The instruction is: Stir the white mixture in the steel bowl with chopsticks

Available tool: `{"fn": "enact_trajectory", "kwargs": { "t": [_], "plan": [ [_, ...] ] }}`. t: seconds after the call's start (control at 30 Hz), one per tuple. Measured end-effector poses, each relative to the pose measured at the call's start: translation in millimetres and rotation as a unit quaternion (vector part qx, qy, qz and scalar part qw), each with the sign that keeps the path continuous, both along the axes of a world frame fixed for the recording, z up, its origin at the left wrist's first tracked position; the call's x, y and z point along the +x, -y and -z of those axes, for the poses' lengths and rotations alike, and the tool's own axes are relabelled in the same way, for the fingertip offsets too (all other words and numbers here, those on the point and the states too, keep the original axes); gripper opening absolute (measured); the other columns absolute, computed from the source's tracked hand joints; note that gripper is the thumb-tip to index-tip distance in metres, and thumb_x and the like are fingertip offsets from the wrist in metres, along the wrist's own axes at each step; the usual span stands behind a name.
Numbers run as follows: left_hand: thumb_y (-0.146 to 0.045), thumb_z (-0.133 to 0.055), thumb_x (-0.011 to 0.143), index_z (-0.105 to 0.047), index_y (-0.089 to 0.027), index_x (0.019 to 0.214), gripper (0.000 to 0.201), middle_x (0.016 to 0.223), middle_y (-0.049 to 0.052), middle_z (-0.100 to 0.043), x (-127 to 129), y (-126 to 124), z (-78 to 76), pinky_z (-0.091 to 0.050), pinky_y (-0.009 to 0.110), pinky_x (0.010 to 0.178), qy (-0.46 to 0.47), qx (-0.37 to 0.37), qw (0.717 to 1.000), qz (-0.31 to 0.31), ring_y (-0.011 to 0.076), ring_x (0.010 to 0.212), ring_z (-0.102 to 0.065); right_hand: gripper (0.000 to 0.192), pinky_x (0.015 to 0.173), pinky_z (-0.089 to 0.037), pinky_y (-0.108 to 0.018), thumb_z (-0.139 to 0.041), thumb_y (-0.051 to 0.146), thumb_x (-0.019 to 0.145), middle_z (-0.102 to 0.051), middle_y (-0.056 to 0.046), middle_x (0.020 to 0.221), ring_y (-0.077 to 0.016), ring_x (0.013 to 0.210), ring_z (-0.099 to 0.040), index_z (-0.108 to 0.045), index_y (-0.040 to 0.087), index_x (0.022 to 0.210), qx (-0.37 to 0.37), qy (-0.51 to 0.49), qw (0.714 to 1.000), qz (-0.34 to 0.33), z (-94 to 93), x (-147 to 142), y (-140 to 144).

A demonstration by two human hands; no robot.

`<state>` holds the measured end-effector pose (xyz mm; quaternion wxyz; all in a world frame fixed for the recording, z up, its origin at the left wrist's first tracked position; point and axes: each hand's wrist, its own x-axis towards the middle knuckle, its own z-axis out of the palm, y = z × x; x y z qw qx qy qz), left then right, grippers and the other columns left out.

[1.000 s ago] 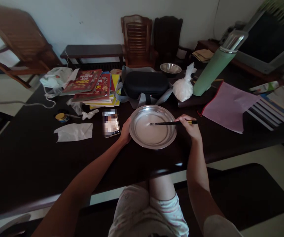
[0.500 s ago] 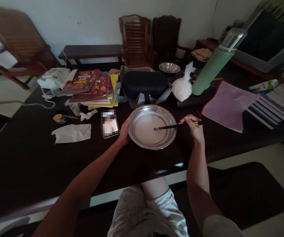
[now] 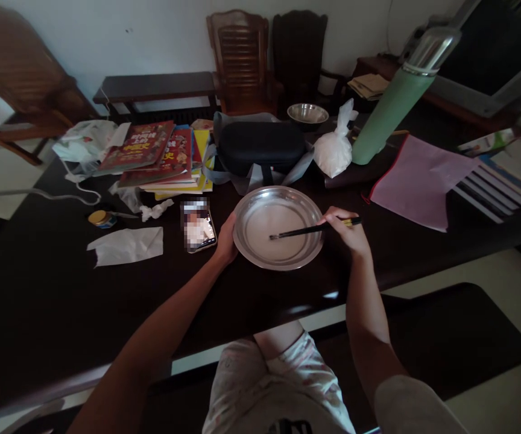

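A wide, shallow metal bowl (image 3: 260,260) stands on the dark table in front of me, with a pale, whitish mixture (image 3: 267,223) in its bottom. My left hand (image 3: 227,241) holds the bowl's left rim; its fingertips are partly hidden at the side. In my right hand (image 3: 350,230), closed at the bowl's right edge, is a pair of black chopsticks (image 3: 300,230) with gold-coloured bands. Their wet tips dip into the mixture near the middle of the bowl. Left of my left hand lies a phone (image 3: 205,232) with a lit screen, partly pixelated.
Behind the bowl sit a black case (image 3: 260,146), a tied bag of white powder (image 3: 333,154), a smaller metal bowl (image 3: 308,113) and a tall green thermos (image 3: 389,114). Books (image 3: 138,147) and a paper sheet (image 3: 127,246) lie left; a pink mesh pouch (image 3: 416,181) lies right.
The chopstick tips have moved left and slightly down within the bowl, and my right hand has shifted left with them. My left hand stays on the rim. The whole view has shifted slightly.
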<state>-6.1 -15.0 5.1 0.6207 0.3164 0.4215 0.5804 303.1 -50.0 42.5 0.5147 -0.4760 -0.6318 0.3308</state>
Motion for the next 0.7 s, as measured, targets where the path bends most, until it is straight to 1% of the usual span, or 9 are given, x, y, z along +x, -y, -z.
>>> {"fn": "enact_trajectory", "kwargs": {
  "t": [0.03, 0.1, 0.2, 0.27, 0.37, 0.43, 0.53, 0.6, 0.7],
  "plan": [
    [-0.053, -0.081, 0.078, -0.080, -0.021, 0.093, 0.036, 0.110, 0.005, -0.083, 0.0, -0.4, 1.0, -0.055, 0.043, 0.110, 0.001, -0.004, 1.000, -0.003, 0.0323, 0.124, -0.070, 0.042, 0.071, -0.055, -0.032, -0.075, 0.066, 0.087, -0.078, -0.002, 0.074, -0.0191, 0.073, -0.073, -0.082, 0.026, 0.074, 0.008, 0.003, 1.000, 0.003, 0.1, -0.9, -0.4],
    [-0.051, -0.080, 0.079, -0.080, -0.021, 0.094, 0.033, 0.110, 0.006, -0.083, 0.1, -0.7, 2.1, -0.055, 0.042, 0.109, 0.004, -0.011, 1.000, -0.006, 0.0319, 0.123, -0.071, 0.042, 0.073, -0.055, -0.032, -0.075, 0.066, 0.088, -0.077, -0.002, 0.074, -0.0188, 0.074, -0.072, -0.082, 0.026, 0.074, 0.026, 0.000, 0.999, 0.043, 0.8, -1.2, -1.0],
    [-0.049, -0.079, 0.080, -0.079, -0.021, 0.093, 0.031, 0.106, 0.006, -0.083, 0.7, 0.2, 0.8, -0.056, 0.042, 0.108, 0.005, -0.012, 1.000, -0.004, 0.0316, 0.121, -0.071, 0.043, 0.071, -0.055, -0.032, -0.074, 0.065, 0.089, -0.074, 0.000, 0.067, -0.0177, 0.067, -0.070, -0.079, 0.026, 0.071, 0.026, -0.047, 0.994, 0.100, 2.2, 1.2, -0.5],
    [-0.049, -0.079, 0.080, -0.078, -0.022, 0.090, 0.029, 0.101, 0.005, -0.083, 1.3, 1.2, -1.3, -0.057, 0.042, 0.107, 0.004, -0.005, 1.000, -0.002, 0.0312, 0.119, -0.072, 0.042, 0.070, -0.055, -0.032, -0.075, 0.064, 0.089, -0.073, 0.000, 0.066, -0.0176, 0.065, -0.070, -0.079, 0.026, 0.071, 0.012, -0.049, 0.996, 0.070, 2.4, 1.9, 0.1],
    [-0.049, -0.079, 0.080, -0.076, -0.022, 0.086, 0.028, 0.092, 0.004, -0.082, 2.3, 2.1, -3.9, -0.059, 0.041, 0.103, 0.006, -0.004, 1.000, -0.002, 0.0309, 0.115, -0.073, 0.042, 0.072, -0.055, -0.033, -0.076, 0.065, 0.088, -0.077, -0.002, 0.073, -0.0191, 0.072, -0.072, -0.081, 0.026, 0.073, 0.006, -0.005, 1.000, 0.019, 2.1, 0.6, 0.0],
    [-0.049, -0.079, 0.080, -0.075, -0.022, 0.084, 0.028, 0.092, 0.004, -0.082, 2.6, 2.1, -4.5, -0.059, 0.042, 0.102, 0.009, -0.014, 1.000, -0.003, 0.0310, 0.114, -0.074, 0.042, 0.073, -0.055, -0.033, -0.076, 0.065, 0.087, -0.077, -0.002, 0.075, -0.0196, 0.074, -0.072, -0.081, 0.026, 0.073, 0.016, 0.001, 0.999, 0.041, 2.3, 0.3, -0.4],
    [-0.049, -0.077, 0.082, -0.076, -0.021, 0.088, 0.028, 0.099, 0.005, -0.083, 2.2, 1.8, -3.8, -0.059, 0.042, 0.103, 0.006, -0.028, 1.000, -0.007, 0.0306, 0.114, -0.074, 0.042, 0.071, -0.056, -0.033, -0.074, 0.064, 0.089, -0.075, 0.000, 0.069, -0.0190, 0.069, -0.072, -0.078, 0.026, 0.071, 0.022, -0.037, 0.994, 0.098, 3.1, 1.8, 0.0],
    [-0.048, -0.077, 0.082, -0.078, -0.021, 0.091, 0.028, 0.101, 0.005, -0.083, 1.6, 1.5, -2.8, -0.059, 0.041, 0.103, 0.001, -0.032, 0.999, -0.010, 0.0299, 0.115, -0.073, 0.043, 0.070, -0.056, -0.034, -0.073, 0.065, 0.089, -0.073, 0.000, 0.066, -0.0188, 0.066, -0.071, -0.077, 0.026, 0.070, 0.012, -0.045, 0.995, 0.087, 3.1, 2.0, 0.6],
    [-0.049, -0.077, 0.083, -0.078, -0.022, 0.090, 0.028, 0.104, 0.006, -0.083, 0.7, 1.2, -1.5, -0.058, 0.042, 0.106, -0.002, -0.023, 1.000, -0.007, 0.0304, 0.120, -0.072, 0.043, 0.073, -0.057, -0.035, -0.074, 0.065, 0.089, -0.076, -0.002, 0.073, -0.0202, 0.073, -0.073, -0.079, 0.026, 0.072, 0.004, 0.008, 1.000, 0.023, 2.4, 0.5, 0.2]
  ]
}}
